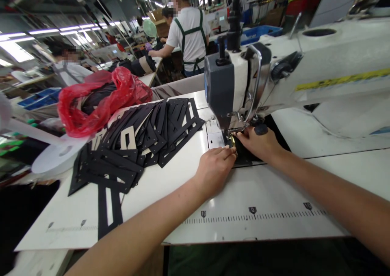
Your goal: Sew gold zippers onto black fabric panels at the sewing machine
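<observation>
Under the needle of a sewing machine (224, 85) lies a black panel (282, 140), with a brass-toothed zipper (233, 141) along its left edge. My left hand (215, 169) is closed at the near end of the zipper, its fingertips pressed together on it. Close by the presser foot, my right hand (261, 144) rests on the black panel, fingers bent and fingertips at its edge beside the zipper. The palm of my right hand hides part of the panel. To the left is a loose heap of black slotted strips (155, 136).
A red plastic bag (91, 109) with dark pieces inside stands behind the heap. A white round-based stand (57, 156) is at the table's left. Ruler marks (252, 216) run along the front of the white table (179, 186). A co-worker (191, 36) stands beyond.
</observation>
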Available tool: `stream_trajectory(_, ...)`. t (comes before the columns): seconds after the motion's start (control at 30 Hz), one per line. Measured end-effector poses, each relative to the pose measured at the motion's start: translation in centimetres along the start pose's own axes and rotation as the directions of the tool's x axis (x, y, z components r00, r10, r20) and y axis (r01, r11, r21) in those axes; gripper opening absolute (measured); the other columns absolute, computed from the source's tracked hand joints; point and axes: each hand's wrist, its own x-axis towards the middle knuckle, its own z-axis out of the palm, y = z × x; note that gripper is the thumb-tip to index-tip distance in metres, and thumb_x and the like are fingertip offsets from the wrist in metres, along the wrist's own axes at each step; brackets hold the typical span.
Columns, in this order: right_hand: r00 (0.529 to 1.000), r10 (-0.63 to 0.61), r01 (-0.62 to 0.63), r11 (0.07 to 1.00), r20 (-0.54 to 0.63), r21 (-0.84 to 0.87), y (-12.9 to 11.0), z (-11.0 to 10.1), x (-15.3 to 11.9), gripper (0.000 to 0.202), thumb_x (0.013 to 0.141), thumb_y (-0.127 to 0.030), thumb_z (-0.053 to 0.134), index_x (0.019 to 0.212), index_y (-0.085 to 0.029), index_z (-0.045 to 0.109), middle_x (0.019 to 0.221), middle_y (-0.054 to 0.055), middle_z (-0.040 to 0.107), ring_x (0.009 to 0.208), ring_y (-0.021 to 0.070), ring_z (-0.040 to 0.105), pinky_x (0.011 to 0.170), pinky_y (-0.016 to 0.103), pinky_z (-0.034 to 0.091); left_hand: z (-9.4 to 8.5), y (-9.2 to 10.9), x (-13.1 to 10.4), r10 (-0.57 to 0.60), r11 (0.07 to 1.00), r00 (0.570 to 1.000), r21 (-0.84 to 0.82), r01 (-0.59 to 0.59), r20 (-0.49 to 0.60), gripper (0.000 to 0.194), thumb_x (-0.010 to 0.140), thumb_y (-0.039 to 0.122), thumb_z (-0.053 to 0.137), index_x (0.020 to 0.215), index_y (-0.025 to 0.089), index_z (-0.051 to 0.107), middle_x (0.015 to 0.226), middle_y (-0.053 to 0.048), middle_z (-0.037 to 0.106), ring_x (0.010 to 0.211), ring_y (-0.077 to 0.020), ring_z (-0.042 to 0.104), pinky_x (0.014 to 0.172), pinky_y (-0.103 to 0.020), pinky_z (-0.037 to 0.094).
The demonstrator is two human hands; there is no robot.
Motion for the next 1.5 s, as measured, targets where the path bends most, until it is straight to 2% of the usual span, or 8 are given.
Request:
stream_trajectory(0.1,0.981,-0.183,0.187,0.981,-0.062,0.051,0.5,-1.9,-2.7,0.025,0.086,-0.034,0.050,0.090,-0.014,0.064,0.091,0.011,0.066,0.087,0.0234,0.061,0.076,0.033,0.047,-0.1,-0.2,-0.6,-0.054,0.995,0.998,-0.081,0.057,0.043,0.024,0.089,0.011,0.043,0.108,0.010,0.057,0.114,-0.010,0.060,0.100,-0.0207,0.060,0.085,-0.036,0.053)
stream_trajectory(0.2,0.843,-0.513,0.526,0.849,-0.159,0.047,0.7,-3.0,-5.5,0.030,0.086,-0.032,0.052,0.107,-0.012,0.061,0.112,0.013,0.061,0.105,0.0249,0.054,0.090,0.039,0.043,-0.3,-0.6,-0.9,-0.100,0.979,0.994,-0.175,0.105,0.033,0.026,0.087,0.009,0.043,0.110,0.012,0.056,0.117,-0.010,0.058,0.100,-0.0193,0.060,0.085,-0.034,0.052)
stream_trajectory(0.27,0.789,-0.595,0.608,0.791,-0.150,0.062,0.7,-3.2,-6.2,0.028,0.088,-0.024,0.049,0.112,-0.012,0.059,0.113,0.012,0.062,0.105,0.0237,0.054,0.090,0.040,0.043,-0.5,-1.0,-0.8,-0.096,0.973,0.995,-0.208,0.100,0.030,0.023,0.086,0.009,0.046,0.104,0.014,0.059,0.109,-0.008,0.062,0.097,-0.0197,0.061,0.084,-0.034,0.051)
stream_trajectory(0.43,0.904,-0.422,0.388,0.878,0.069,0.281,0.5,-4.1,-2.8,0.020,0.088,-0.020,0.046,0.090,-0.018,0.066,0.081,0.003,0.068,0.074,0.0169,0.060,0.067,0.028,0.044,-1.6,-2.1,0.9,-0.230,0.926,0.959,-0.267,0.268,0.164,0.024,0.079,0.005,0.054,0.099,0.017,0.061,0.092,-0.003,0.066,0.085,-0.0173,0.063,0.075,-0.028,0.050)
stream_trajectory(0.67,0.916,-0.365,0.301,0.900,0.168,0.316,0.4,-5.7,-1.2,0.021,0.086,-0.026,0.047,0.083,-0.020,0.067,0.073,0.001,0.066,0.068,0.0163,0.060,0.061,0.026,0.041,-1.2,-1.7,2.0,-0.411,0.889,0.906,-0.180,0.422,0.097,0.014,0.074,0.027,0.070,0.083,0.018,0.065,0.079,-0.001,0.067,0.074,-0.0185,0.062,0.065,-0.026,0.046)
stream_trajectory(0.9,0.932,-0.349,0.328,0.926,0.094,0.190,5.5,-6.1,-5.0,0.025,0.082,-0.036,0.052,0.087,-0.019,0.068,0.094,0.007,0.064,0.088,0.0232,0.058,0.078,0.039,0.045,-0.8,-1.6,1.5,-0.332,0.925,0.943,-0.182,0.333,0.035,0.007,0.079,0.021,0.067,0.086,0.021,0.067,0.082,0.001,0.070,0.077,-0.0172,0.064,0.069,-0.025,0.045)
stream_trajectory(1.27,0.912,-0.386,0.305,0.864,0.138,0.401,8.0,-7.9,-2.8,0.027,0.086,-0.042,0.051,0.080,-0.024,0.070,0.082,0.003,0.066,0.076,0.0185,0.058,0.070,0.034,0.047,-0.9,-2.3,1.5,-0.165,0.971,0.984,-0.187,0.151,-0.061,0.008,0.082,0.015,0.058,0.087,0.019,0.064,0.081,-0.001,0.068,0.075,-0.0156,0.063,0.073,-0.028,0.047)
stream_trajectory(1.5,0.863,-0.502,0.502,0.865,-0.049,-0.011,4.5,-5.8,-5.1,0.026,0.084,-0.031,0.054,0.101,-0.016,0.066,0.105,0.009,0.065,0.095,0.0256,0.059,0.081,0.045,0.050,-0.1,-0.9,-0.3,0.036,0.999,0.999,0.002,-0.036,0.019,0.020,0.088,0.012,0.045,0.099,0.014,0.061,0.095,-0.006,0.067,0.088,-0.0165,0.064,0.097,-0.039,0.043)
